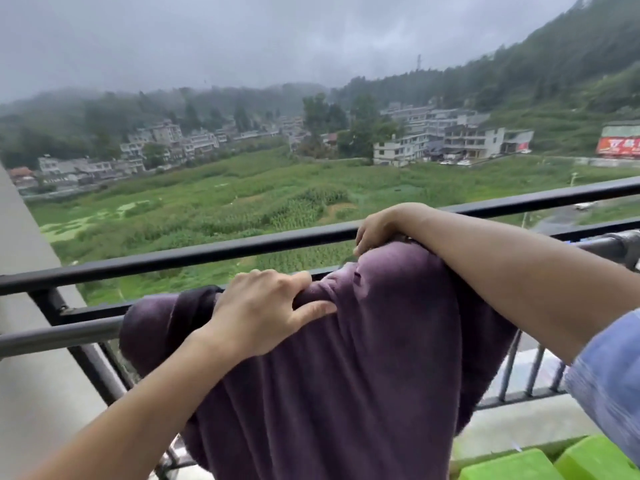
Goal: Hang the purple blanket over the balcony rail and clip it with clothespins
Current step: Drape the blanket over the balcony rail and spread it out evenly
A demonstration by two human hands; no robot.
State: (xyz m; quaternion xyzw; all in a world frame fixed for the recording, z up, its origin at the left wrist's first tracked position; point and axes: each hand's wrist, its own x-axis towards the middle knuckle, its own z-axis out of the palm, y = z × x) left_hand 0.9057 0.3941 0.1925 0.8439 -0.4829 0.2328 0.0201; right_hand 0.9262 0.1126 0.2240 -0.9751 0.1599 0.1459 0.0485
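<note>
Writing on the red billboard (pixel 620 146) at far right escapes us; our left hand (pixel 263 306) and right hand (pixel 375 230) clutch the purple blanket (pixel 363 358).

dim, flat daylight comes from a heavy overcast sky, leaving only faint, soft shadows. distant hills fade into haze. the wide lens bends straight lines, and the whole picture is slightly soft.

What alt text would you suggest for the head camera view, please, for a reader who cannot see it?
A purple blanket hangs over a balcony rail, gripped at its top by the left hand, with the right hand curled over it farther along. Beyond lie green fields, a village and misty hills.
</note>
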